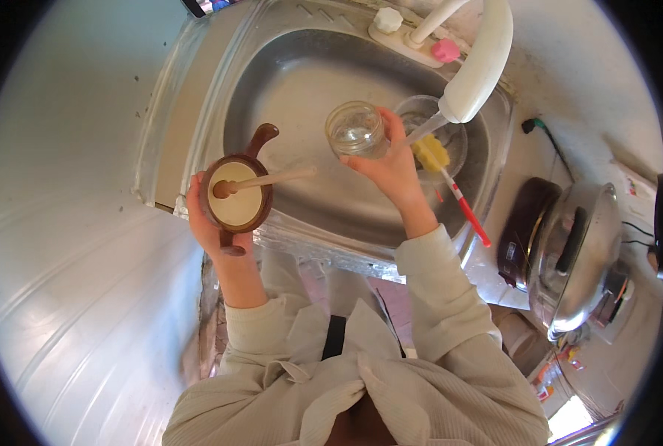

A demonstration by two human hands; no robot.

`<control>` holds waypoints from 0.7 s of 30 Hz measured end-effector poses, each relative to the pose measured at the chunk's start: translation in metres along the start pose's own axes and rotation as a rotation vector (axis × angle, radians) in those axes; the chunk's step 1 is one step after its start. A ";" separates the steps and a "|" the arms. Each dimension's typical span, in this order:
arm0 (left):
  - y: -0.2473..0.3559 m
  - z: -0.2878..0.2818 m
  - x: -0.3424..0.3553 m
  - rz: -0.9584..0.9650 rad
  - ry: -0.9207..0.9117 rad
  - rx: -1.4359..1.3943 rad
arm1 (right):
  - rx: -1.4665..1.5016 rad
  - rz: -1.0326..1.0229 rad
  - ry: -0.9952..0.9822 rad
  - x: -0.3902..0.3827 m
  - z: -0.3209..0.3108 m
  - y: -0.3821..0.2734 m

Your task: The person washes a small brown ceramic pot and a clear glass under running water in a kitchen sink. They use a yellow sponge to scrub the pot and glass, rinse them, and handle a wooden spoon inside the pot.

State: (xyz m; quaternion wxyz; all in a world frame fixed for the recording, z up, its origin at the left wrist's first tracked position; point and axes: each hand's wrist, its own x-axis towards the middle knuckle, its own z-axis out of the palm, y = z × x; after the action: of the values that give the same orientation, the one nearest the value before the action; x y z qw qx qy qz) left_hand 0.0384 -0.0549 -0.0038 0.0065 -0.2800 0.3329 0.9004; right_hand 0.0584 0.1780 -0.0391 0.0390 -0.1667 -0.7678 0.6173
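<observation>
My left hand point(206, 232) is wrapped round a brown pot point(263, 195) with a cream inside and two stubby handles, at the sink's left edge. A wooden spoon point(275, 178) rests in the pot, its pale end sticking out to the right over the basin. Over the middle of the sink, my right hand point(392, 169) grips a clear glass jar point(355, 131), tilted so its round mouth shows. Right of that hand, a clear bowl point(459, 152) stands in the basin, with a yellow sponge brush point(431, 154) leaning in it, its red and white handle over the rim.
Water runs from the white faucet point(474, 82) toward the bowl, close to my right wrist. A white knob and a pink knob point(445, 50) sit behind the metal sink point(294, 63). On the right counter stands a brown electric pan point(528, 223) beside a shiny metal lid point(587, 249).
</observation>
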 end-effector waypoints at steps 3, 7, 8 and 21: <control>0.000 -0.008 0.005 -0.001 -0.005 -0.053 | 0.119 0.165 -0.054 -0.006 -0.004 -0.007; -0.001 -0.003 0.002 0.004 -0.009 -0.003 | 0.312 0.193 -0.088 -0.003 -0.009 0.018; -0.001 0.001 0.000 0.002 0.000 0.012 | 0.384 0.179 -0.101 -0.002 -0.007 0.018; -0.003 0.004 -0.007 -0.005 -0.024 0.024 | 1.400 0.696 -0.256 -0.013 -0.017 0.016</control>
State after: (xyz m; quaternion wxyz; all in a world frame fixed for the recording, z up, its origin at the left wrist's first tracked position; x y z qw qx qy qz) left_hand 0.0427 -0.0490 -0.0002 0.0160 -0.2697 0.3429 0.8997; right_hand 0.0787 0.1924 -0.0490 -0.1492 -0.2616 -0.1035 0.9479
